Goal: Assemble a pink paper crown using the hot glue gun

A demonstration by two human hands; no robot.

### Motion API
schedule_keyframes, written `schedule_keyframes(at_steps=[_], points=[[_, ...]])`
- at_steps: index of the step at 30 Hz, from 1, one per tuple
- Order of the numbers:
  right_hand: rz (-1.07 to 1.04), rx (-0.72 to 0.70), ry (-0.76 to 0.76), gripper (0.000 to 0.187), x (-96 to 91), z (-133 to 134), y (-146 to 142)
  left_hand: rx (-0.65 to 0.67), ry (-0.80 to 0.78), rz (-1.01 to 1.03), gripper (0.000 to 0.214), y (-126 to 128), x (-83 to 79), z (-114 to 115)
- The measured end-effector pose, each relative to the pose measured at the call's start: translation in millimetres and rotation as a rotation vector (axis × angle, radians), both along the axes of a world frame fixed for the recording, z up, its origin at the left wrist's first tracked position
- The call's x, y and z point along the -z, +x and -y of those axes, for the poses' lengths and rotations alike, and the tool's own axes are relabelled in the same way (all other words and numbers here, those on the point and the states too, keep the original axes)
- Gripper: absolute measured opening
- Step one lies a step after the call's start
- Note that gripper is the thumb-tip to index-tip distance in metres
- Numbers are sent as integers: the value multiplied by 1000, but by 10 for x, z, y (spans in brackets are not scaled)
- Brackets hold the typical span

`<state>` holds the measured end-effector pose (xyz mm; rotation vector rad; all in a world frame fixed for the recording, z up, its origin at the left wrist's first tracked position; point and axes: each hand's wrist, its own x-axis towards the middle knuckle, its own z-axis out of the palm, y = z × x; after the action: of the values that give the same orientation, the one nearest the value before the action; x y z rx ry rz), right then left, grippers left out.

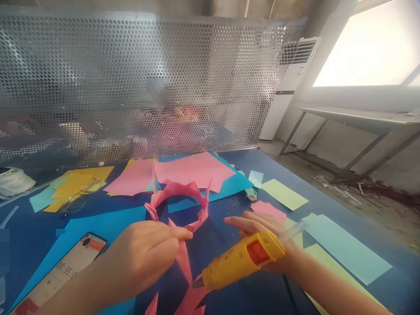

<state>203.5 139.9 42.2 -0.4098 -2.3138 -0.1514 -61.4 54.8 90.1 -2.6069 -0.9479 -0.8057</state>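
My left hand [151, 247] pinches a strip of folded pink paper [184, 260] between thumb and forefinger. The strip belongs to a ring of pointed pink folds [179, 189] that curves up behind my hand. In my right hand [265, 225] is a yellow hot glue gun [241, 262], its clear glue stick [297, 229] jutting from the back. The gun's handle is hidden, and some fingers stretch out to the left behind it. Its nozzle [197, 281] points down left, at or very near the pink paper [192, 299] at the bottom. I cannot tell whether they touch.
A phone [75, 267] showing a timer lies on blue paper [131, 217] at left. Pink sheets [193, 170], yellow sheets [74, 186], glasses [77, 197] and pale green sheets [351, 249] surround my hands. A perforated metal screen [131, 87] stands behind the table. A dark cord [289, 293] runs below my right wrist.
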Motion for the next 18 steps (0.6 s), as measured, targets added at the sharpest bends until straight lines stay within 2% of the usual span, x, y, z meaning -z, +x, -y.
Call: schedule_keyframes(at_steps=[3, 8, 11, 18], points=[[8, -18, 2, 23, -2, 6, -11, -3, 4, 27, 23, 2, 32, -9], [-14, 35, -18, 30, -12, 10, -9, -16, -40, 100, 21, -41, 219, -7], [-17, 19, -36, 31, -8, 3, -3, -18, -48, 102, 20, -75, 292, 15], [-38, -26, -61, 29, 21, 3, -26, -34, -86, 76, 22, -78, 269, 41]])
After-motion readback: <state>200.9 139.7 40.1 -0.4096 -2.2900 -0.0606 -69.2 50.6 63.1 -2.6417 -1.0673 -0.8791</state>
